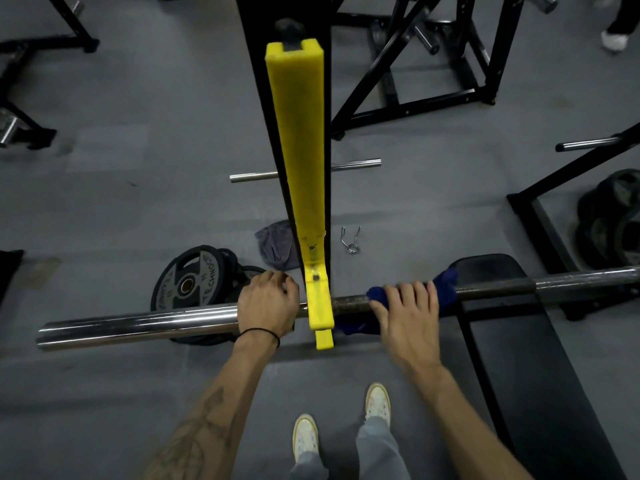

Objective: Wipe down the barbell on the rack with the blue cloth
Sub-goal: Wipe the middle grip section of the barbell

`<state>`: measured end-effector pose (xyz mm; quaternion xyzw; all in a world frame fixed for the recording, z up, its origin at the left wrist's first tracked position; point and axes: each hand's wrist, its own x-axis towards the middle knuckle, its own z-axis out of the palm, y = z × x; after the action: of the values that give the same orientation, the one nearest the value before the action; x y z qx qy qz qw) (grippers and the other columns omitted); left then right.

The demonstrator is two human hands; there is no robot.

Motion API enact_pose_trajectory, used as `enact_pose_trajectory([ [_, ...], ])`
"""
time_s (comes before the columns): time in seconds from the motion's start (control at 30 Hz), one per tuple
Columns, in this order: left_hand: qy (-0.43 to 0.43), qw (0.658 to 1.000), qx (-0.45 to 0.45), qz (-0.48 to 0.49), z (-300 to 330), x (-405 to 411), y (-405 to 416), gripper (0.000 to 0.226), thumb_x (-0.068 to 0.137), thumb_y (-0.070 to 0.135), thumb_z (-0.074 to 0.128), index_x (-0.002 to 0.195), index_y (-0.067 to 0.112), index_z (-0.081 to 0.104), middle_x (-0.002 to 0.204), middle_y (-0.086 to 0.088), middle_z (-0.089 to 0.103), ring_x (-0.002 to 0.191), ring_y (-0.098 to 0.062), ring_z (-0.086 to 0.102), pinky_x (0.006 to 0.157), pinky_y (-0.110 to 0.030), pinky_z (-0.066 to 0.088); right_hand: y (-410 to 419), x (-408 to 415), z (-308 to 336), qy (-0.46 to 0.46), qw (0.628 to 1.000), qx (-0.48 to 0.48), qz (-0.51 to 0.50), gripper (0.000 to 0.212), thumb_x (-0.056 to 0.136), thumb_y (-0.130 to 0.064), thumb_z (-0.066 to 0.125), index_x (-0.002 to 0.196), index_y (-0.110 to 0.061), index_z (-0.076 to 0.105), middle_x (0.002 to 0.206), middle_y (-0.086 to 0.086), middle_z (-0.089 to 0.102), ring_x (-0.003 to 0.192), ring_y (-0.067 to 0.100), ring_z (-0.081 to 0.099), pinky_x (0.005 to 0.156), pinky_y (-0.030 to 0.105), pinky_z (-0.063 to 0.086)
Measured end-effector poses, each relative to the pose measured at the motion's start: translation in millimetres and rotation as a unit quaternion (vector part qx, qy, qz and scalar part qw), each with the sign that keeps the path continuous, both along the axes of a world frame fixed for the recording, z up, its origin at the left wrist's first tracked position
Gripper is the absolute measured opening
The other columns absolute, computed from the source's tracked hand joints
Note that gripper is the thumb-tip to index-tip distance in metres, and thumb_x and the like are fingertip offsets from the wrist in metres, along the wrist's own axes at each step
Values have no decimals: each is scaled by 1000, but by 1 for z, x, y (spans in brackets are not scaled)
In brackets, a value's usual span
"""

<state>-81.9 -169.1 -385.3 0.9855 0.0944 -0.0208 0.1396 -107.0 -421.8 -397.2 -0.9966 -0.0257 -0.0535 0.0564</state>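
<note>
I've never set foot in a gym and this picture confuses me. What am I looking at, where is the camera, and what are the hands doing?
The camera sits on the person's head, looking down at their arms and white shoes. A long steel barbell lies across a yellow rack hook on a black upright. The left hand grips the shiny end of the bar. The right hand presses a blue cloth around the darker middle part, to wipe it. On the grey floor lie a weight plate, a grey rag and a spring clip. A black bench stands below the bar.

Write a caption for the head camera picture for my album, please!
Right hand presses the blue cloth on the barbell while the left hand steadies it.
</note>
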Motion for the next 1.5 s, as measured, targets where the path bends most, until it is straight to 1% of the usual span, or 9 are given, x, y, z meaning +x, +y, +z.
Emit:
enact_pose_trajectory([
  [0.17, -5, 1000, -6, 6, 0, 0, 1, 40, 89, 39, 27, 75, 17, 58, 87, -8, 66, 84, -31, 60, 68, -39, 42, 103, -8, -7, 14, 996, 39, 82, 33, 86, -38, 60, 100, -9, 68, 95, 10, 65, 94, 33, 62, 109, 49, 34],
  [0.27, -13, 1000, -8, 0, 1, -1, 3, 39, 91, 39, 29, 79, 16, 60, 89, -8, 66, 87, -31, 59, 69, -38, 39, 55, -4, -11, 7, 985, 46, 168, 46, 96, -42, 43, 118, -9, 67, 108, 9, 65, 101, 32, 60, 107, 44, 34],
  [0.37, -24, 1000, -11, -9, 0, -3, 4, 38, 92, 38, 31, 82, 17, 61, 87, -7, 65, 86, -29, 59, 68, -37, 39, -6, -4, -4, -10, 996, 39, 85, 48, 104, -43, 37, 127, -10, 64, 123, 10, 63, 119, 32, 56, 119, 46, 28],
  [0.5, -39, 999, -16, -20, 1, -5, 3, 40, 92, 36, 30, 81, 16, 63, 85, -7, 66, 83, -30, 60, 67, -38, 41, 52, -13, -4, 22, 997, 59, -46, 63, 103, -50, 26, 128, -7, 65, 131, 15, 63, 132, 36, 50, 125, 53, 14],
  [0.67, -78, 995, -45, -42, 4, -9, 6, 42, 96, 34, 27, 77, 14, 59, 79, -9, 63, 75, -31, 58, 65, -38, 40, 40, -17, -4, 27, 983, 49, 173, 61, 105, -52, 34, 145, -10, 55, 142, 10, 58, 134, 31, 52, 125, 45, 19],
  [0.9, -184, 964, -192, -4, 14, -68, -22, 16, 96, 8, 56, 110, 10, 64, 117, -3, 59, 109, -19, 55, 94, -35, 46, 27, -17, -7, -8, 987, 135, -82, 66, 106, -51, 27, 136, -3, 60, 143, 17, 57, 146, 36, 38, 126, 54, 13],
  [1.1, -231, 961, -153, -2, 7, -96, -67, 19, 90, 5, 55, 106, 4, 65, 109, -12, 60, 100, -33, 56, 90, -48, 48, 16, -21, -15, -24, 968, 81, 234, 60, 105, -45, 38, 155, -12, 42, 159, 8, 44, 148, 28, 40, 126, 44, 18],
  [1.33, -188, 964, -185, -22, 6, -95, -96, 36, 91, 5, 54, 125, 14, 61, 121, -4, 62, 108, -23, 57, 91, -40, 50, 2, -21, -16, -41, 993, 105, -46, 57, 96, -27, 46, 148, -4, 49, 152, 15, 48, 150, 36, 31, 127, 48, 6],
  [1.5, -165, 970, -179, 2, 6, -97, -97, 41, 88, 4, 52, 128, 16, 58, 125, -2, 59, 114, -23, 55, 95, -41, 49, 34, -7, -16, -45, 975, 39, 215, 69, 83, -19, 75, 147, -8, 52, 132, 9, 62, 126, 30, 55, 120, 45, 25],
])
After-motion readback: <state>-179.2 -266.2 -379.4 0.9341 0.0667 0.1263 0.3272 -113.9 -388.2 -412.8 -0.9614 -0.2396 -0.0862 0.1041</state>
